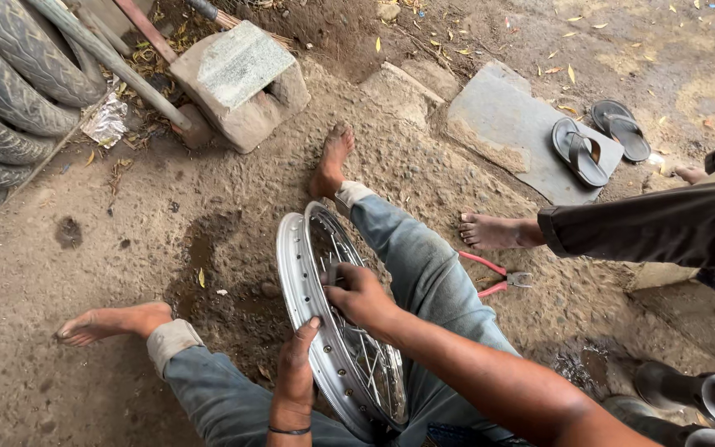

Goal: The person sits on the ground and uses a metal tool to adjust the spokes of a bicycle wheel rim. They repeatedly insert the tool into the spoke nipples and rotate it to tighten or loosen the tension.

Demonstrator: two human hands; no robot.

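Hands met on a shiny silver spoked metal wheel rim that stood upright on its edge on the brown dirt ground, near the middle of the scene, between the person's two blue-jeaned legs. The left hand gripped the rim's outer band from the near side, thumb laid up along the metal and fingers curled behind it. The right hand reached over to the spokes, its fingers bunched narrowly around something small there; what they pinched could not be told. Just right of the right leg lay red-handled pliers on the ground. Farther right, another person's bare foot and dark trouser leg showed, and beyond them a pair of grey flip-flop sandals rested on a flat grey stone slab. Worn black tyres were stacked at the far left
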